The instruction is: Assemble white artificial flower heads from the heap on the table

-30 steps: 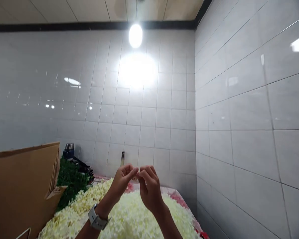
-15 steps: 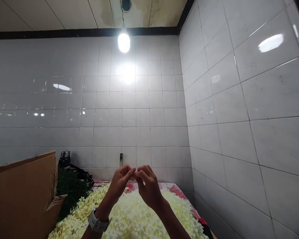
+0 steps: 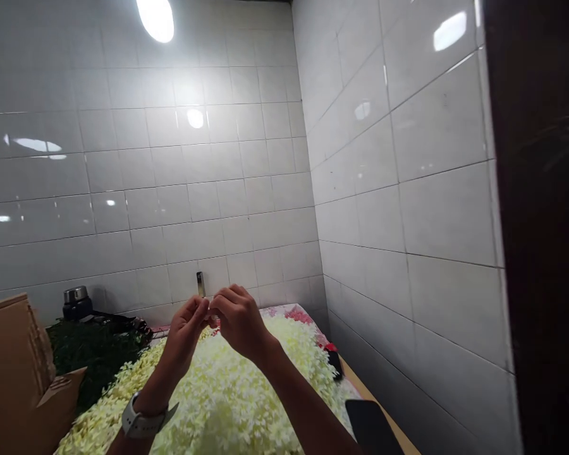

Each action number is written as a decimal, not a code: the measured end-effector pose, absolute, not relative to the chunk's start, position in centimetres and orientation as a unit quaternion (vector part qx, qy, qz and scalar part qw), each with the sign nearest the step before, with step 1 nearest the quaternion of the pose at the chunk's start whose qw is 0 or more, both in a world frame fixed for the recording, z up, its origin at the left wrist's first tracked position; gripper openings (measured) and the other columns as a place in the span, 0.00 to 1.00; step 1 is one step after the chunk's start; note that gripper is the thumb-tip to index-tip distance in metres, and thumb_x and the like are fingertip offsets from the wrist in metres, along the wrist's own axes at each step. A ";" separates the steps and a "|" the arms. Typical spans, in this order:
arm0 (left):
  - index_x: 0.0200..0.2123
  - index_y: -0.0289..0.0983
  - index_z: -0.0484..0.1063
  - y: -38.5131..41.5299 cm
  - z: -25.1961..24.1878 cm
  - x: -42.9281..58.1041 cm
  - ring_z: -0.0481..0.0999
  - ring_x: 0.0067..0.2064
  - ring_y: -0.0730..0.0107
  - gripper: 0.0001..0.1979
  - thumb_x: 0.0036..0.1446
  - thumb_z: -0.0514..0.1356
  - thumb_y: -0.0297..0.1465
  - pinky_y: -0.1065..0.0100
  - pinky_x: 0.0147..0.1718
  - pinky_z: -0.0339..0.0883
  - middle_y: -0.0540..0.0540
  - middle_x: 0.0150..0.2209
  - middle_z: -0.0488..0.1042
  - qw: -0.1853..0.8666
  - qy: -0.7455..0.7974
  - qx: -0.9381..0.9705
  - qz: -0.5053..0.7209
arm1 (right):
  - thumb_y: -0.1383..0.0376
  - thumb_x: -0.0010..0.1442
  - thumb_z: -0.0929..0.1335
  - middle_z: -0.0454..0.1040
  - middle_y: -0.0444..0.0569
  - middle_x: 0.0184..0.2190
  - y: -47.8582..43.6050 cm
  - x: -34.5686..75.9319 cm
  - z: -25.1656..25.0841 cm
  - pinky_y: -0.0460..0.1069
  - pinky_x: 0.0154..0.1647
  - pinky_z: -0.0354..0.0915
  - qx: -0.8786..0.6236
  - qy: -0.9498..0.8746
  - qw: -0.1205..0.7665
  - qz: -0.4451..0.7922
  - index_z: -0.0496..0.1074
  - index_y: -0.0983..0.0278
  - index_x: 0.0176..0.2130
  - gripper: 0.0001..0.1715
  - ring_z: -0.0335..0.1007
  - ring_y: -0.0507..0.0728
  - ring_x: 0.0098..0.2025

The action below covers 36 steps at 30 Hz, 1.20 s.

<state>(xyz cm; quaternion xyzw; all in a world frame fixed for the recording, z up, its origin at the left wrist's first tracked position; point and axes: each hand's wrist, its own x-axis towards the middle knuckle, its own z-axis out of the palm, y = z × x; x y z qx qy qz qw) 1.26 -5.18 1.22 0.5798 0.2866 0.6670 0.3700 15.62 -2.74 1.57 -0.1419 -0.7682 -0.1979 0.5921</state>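
Note:
My left hand, with a pale-banded watch on its wrist, is raised above the flower heap, thumb and fingers pinched together. Fingertip to fingertip with it, my right hand is also closed in a pinch. Whatever lies between the fingertips is too small and hidden to name. Below both hands spreads a large heap of pale yellow-white artificial-looking flowers, covering most of the table.
A cardboard box stands at the left, beside dark green foliage and a dark flask. A black phone-like slab lies at the table's right edge. Tiled walls close off the back and right.
The view has tilted down and turned right, bringing the black slab and a dark frame into sight. Both hands stay pinched close together above the flowers.

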 end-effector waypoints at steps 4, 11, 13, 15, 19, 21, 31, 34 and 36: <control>0.26 0.35 0.67 -7.6 -1.7 2.9 0.66 0.27 0.79 0.28 0.45 0.73 0.51 0.74 0.29 0.65 0.55 0.23 0.66 0.394 0.339 0.547 0.656 | 0.79 0.56 0.67 0.73 0.43 0.28 -4.6 16.9 -1.4 0.50 0.37 0.60 -0.164 -0.785 0.571 -0.174 0.64 0.60 0.27 0.16 0.66 0.55 0.34; 0.28 0.36 0.64 -14.0 -9.7 6.1 0.66 0.28 0.77 0.29 0.51 0.67 0.56 0.72 0.31 0.63 0.54 0.26 0.65 0.402 0.433 0.541 0.599 | 0.80 0.52 0.64 0.72 0.44 0.28 -9.6 19.6 -10.8 0.50 0.36 0.60 -0.186 -0.787 0.586 -0.042 0.64 0.60 0.29 0.15 0.64 0.56 0.33; 0.28 0.36 0.64 -15.7 -11.4 7.0 0.66 0.29 0.77 0.28 0.54 0.66 0.55 0.72 0.33 0.63 0.54 0.26 0.65 0.401 0.443 0.534 0.598 | 0.80 0.54 0.63 0.71 0.45 0.28 -11.5 20.2 -12.7 0.50 0.35 0.60 -0.188 -0.779 0.599 -0.003 0.64 0.60 0.29 0.15 0.64 0.56 0.33; 0.27 0.36 0.66 -17.0 -12.5 7.6 0.68 0.29 0.76 0.27 0.54 0.66 0.54 0.71 0.34 0.63 0.53 0.25 0.66 0.401 0.447 0.532 0.597 | 0.80 0.58 0.62 0.71 0.46 0.29 -13.3 20.7 -14.0 0.50 0.35 0.61 -0.192 -0.765 0.614 0.032 0.65 0.60 0.30 0.15 0.64 0.55 0.33; 0.27 0.36 0.67 -18.3 -13.6 8.1 0.69 0.29 0.74 0.26 0.56 0.66 0.53 0.70 0.34 0.63 0.52 0.24 0.68 0.421 0.437 0.535 0.588 | 0.81 0.59 0.61 0.71 0.47 0.31 -15.4 20.8 -15.3 0.49 0.35 0.63 -0.205 -0.728 0.647 0.096 0.68 0.61 0.34 0.16 0.66 0.55 0.36; 0.27 0.36 0.66 -18.4 -13.6 8.0 0.69 0.28 0.75 0.26 0.56 0.65 0.53 0.70 0.33 0.64 0.53 0.25 0.67 0.432 0.430 0.529 0.590 | 0.81 0.59 0.61 0.70 0.45 0.31 -15.6 20.4 -15.6 0.48 0.33 0.64 -0.211 -0.710 0.658 0.138 0.69 0.61 0.34 0.17 0.67 0.53 0.35; 0.28 0.36 0.67 -18.4 -14.7 4.9 0.70 0.28 0.74 0.23 0.57 0.66 0.51 0.70 0.32 0.66 0.52 0.25 0.69 0.532 0.407 0.482 0.565 | 0.75 0.64 0.65 0.70 0.41 0.29 -15.7 18.3 -16.5 0.45 0.33 0.66 -0.244 -0.647 0.646 0.323 0.70 0.60 0.34 0.12 0.68 0.49 0.32; 0.28 0.37 0.68 -18.5 -15.7 3.6 0.69 0.27 0.75 0.22 0.58 0.65 0.50 0.70 0.32 0.65 0.52 0.23 0.69 0.545 0.419 0.461 0.561 | 0.73 0.65 0.66 0.72 0.41 0.30 -16.5 18.0 -17.0 0.45 0.36 0.66 -0.271 -0.613 0.660 0.339 0.72 0.60 0.35 0.09 0.70 0.50 0.33; 0.28 0.37 0.68 -18.8 -16.3 2.8 0.67 0.27 0.75 0.22 0.58 0.65 0.50 0.71 0.31 0.63 0.52 0.24 0.69 0.534 0.432 0.449 0.572 | 0.69 0.67 0.67 0.74 0.43 0.33 -17.2 17.4 -17.4 0.47 0.39 0.67 -0.295 -0.579 0.671 0.356 0.71 0.60 0.36 0.07 0.72 0.51 0.36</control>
